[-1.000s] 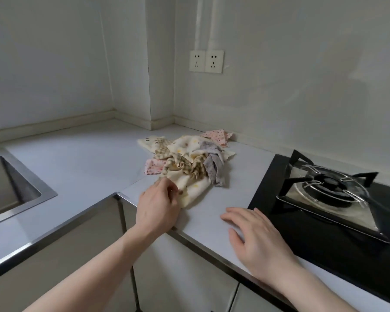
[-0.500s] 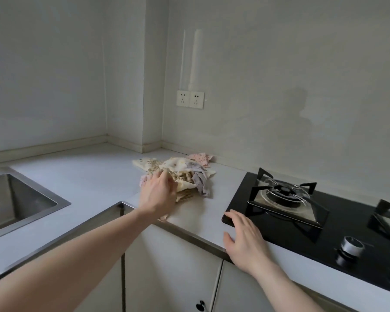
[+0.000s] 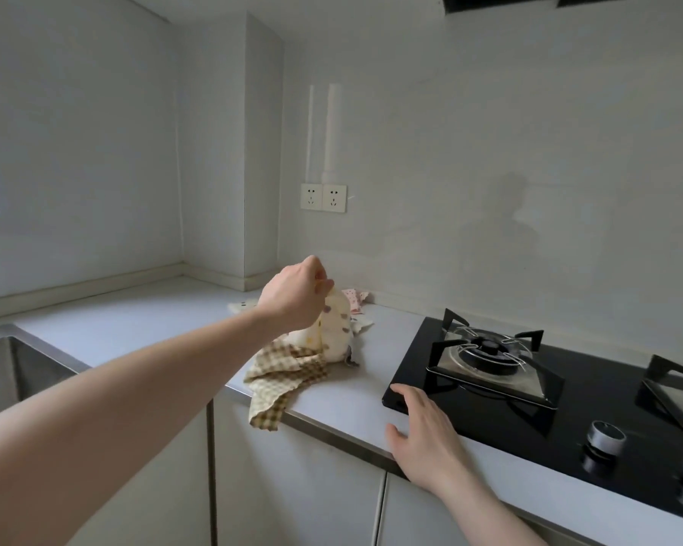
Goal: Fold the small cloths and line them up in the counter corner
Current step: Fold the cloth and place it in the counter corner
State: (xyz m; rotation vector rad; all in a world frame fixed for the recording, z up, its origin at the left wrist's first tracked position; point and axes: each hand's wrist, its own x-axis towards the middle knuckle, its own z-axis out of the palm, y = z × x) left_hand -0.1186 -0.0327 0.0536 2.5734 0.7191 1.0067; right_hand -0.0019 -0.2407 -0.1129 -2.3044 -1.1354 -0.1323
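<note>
One cream cloth (image 3: 334, 329) hangs pinched from the left hand (image 3: 296, 291), above the pile; the right hand (image 3: 422, 431) rests spread on the counter (image 3: 135, 329), well right.

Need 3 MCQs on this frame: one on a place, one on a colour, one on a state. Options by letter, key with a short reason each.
1. Where does the right hand rest?
A. In the sink
B. On the counter edge at the near-left corner of the black cooktop
C. On the wall sockets

2. What colours is the cloth that hangs over the counter's front edge?
A. Brown and cream check
B. Plain blue
C. Red stripes

3. What is the left hand doing?
A. Lying flat on the counter
B. Turning a stove knob
C. Pinching the cream spotted cloth and holding it up off the pile

Key:
1 B: the fingers lie flat on the counter, their tips at the cooktop's corner.
2 A: the checked cloth droops past the edge in brown and cream squares.
3 C: the fingers close on the cloth's top, which hangs below them.
</note>
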